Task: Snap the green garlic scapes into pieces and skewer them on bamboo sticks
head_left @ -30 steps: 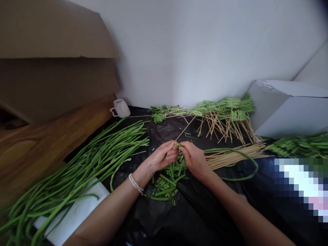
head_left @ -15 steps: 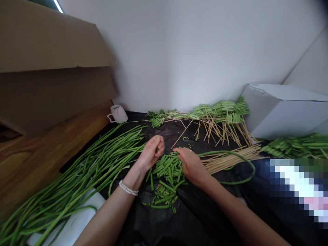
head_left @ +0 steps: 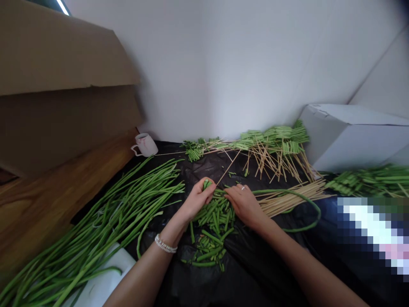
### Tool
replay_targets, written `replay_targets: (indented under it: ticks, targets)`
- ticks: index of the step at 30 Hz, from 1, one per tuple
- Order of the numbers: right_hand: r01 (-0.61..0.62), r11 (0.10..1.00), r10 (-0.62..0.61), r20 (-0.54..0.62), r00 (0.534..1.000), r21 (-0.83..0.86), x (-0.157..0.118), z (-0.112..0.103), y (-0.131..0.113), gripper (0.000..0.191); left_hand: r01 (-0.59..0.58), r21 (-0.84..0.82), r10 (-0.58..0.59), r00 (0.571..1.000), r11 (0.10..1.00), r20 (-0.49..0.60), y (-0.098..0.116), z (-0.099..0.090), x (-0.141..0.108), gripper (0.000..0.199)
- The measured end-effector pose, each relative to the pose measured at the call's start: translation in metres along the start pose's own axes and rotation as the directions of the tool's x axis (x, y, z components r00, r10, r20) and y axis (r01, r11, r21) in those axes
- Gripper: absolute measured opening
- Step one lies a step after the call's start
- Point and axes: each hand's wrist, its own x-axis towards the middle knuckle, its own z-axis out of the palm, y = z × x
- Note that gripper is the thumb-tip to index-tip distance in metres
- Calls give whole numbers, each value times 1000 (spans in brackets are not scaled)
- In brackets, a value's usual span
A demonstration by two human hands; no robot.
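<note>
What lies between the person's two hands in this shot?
In the head view, a heap of cut green bean pieces lies between the left hand and the right hand, on black plastic sheeting.

The long green beans (head_left: 105,213) on the left and the cut bean pieces (head_left: 215,217) near the middle have a smooth, glossy skin, and they lie on a crinkled, shiny black plastic sheet (head_left: 204,277). The bamboo skewers (head_left: 287,200) on the right look matt and dry. On the left, the wooden board (head_left: 41,200) has a satin varnish beneath a matt brown cardboard box (head_left: 64,55), and far off stands a glazed white ceramic mug (head_left: 145,145).
</note>
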Motion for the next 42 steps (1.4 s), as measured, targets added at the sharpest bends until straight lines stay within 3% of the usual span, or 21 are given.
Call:
replay_targets:
  ticks: [3,5,6,8,13,16,20,25,28,30,33,37,40,42]
  targets:
    - [26,997,-26,8,1000,-70,0,-1,1,20,-51,74,59,992,996,-116,2,-6,1,30]
    - [53,991,-50,26,998,-120,0,1,0,17,-120,250,175,962,961,-210,6,-8,0,26]
    - [64,988,-59,36,998,-144,0,1,0,16,-150,349,232,951,925,-207,8,-8,-1,23]
    - [76,980,-67,56,996,-183,-1,2,0,14,-202,483,293,949,852,-121,11,-6,-4,16]
    - [100,964,-86,63,994,-248,1,-1,2,10,-296,657,241,954,694,176,1,6,-10,7]
    - [160,952,-143,81,986,-261,3,-4,2,10,-336,715,258,941,613,221,-4,8,-11,10]
    - [217,947,-201,91,975,-236,4,-6,-1,12,-323,717,238,946,618,221,2,4,-14,13]
    - [234,970,-228,84,970,-65,3,-9,-3,16,-258,559,86,945,788,314,20,-4,-15,28]
    - [195,976,-202,74,977,93,4,-14,-6,20,-100,337,-23,939,936,342,26,-6,-14,33]
    - [164,971,-171,25,985,173,5,-16,-10,24,26,179,-87,936,984,341,24,-4,-14,35]
    - [121,960,-99,-98,990,253,5,-16,-16,29,131,-57,-106,942,990,319,16,3,-14,35]
    - [52,940,26,-223,974,336,4,-14,-19,28,152,-358,-53,961,921,272,9,14,-15,33]
    - [36,929,35,-182,983,370,4,-12,-17,23,116,-398,-48,983,910,177,12,13,-13,31]
    - [18,918,32,-117,993,397,3,-10,-15,33,88,-392,-53,994,916,101,16,9,-11,29]
